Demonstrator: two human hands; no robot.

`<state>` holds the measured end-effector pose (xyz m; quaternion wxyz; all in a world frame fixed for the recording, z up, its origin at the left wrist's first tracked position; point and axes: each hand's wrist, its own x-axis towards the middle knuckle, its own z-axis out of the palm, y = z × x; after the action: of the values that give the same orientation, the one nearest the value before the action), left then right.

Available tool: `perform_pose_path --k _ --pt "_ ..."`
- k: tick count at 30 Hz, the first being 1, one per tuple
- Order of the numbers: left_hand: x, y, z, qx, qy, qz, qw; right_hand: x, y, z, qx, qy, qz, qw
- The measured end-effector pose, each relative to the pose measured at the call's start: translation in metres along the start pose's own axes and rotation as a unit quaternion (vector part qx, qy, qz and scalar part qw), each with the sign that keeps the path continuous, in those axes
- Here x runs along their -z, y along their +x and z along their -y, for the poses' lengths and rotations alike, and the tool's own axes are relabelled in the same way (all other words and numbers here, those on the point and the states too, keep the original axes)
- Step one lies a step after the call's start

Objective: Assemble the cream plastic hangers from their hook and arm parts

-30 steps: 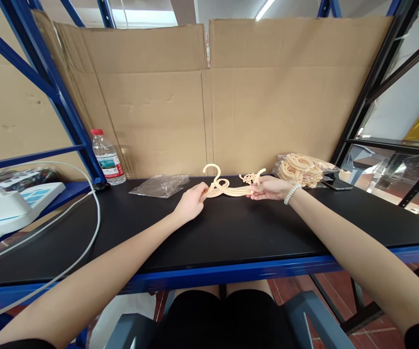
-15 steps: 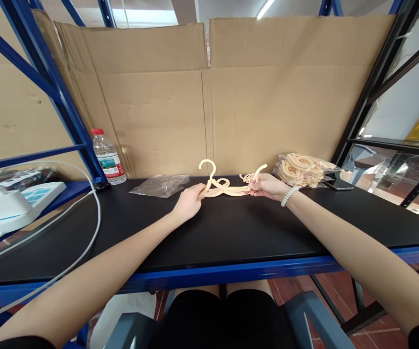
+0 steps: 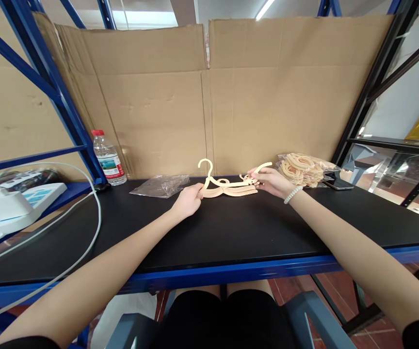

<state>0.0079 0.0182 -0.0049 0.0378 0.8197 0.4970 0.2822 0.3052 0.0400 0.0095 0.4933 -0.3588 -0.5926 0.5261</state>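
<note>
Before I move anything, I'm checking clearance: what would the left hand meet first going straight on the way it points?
The beige hangers that the left hand is pinching come first; beyond them, probably the cardboard wall, though depth is unclear.

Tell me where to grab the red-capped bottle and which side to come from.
Take the bottle around its labelled body, probably from the front right. It stands upright with the blue post close on its left and cardboard behind; the rounded body offers more to hold than the narrow cap.
</note>
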Motion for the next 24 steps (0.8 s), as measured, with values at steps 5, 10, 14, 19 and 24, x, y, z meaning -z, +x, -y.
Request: perform_pose_path --k 5,10,14,19,24 --pt "0.014 0.005 0.007 0.041 0.021 -0.019 0.999 0.036 0.001 0.011 0.019 0.029 -0.041 0.999" --pt "0.021 0.004 0.007 0.005 0.010 -0.014 1.000 0.058 -0.002 0.012 -0.051 -0.050 0.039 0.997" --pt "0.017 0.000 -0.002 -0.037 -0.001 0.012 0.999 0.050 -0.004 0.011 -0.083 -0.157 0.152 0.972" --pt "0.009 -0.004 -0.011 -0.052 0.016 0.027 0.998 0.039 -0.002 0.005 -0.071 -0.298 0.238 0.922" --pt "0.007 -0.008 -0.015 -0.086 0.022 0.074 0.993 0.041 0.002 0.004 -0.081 -0.380 0.263 0.883"
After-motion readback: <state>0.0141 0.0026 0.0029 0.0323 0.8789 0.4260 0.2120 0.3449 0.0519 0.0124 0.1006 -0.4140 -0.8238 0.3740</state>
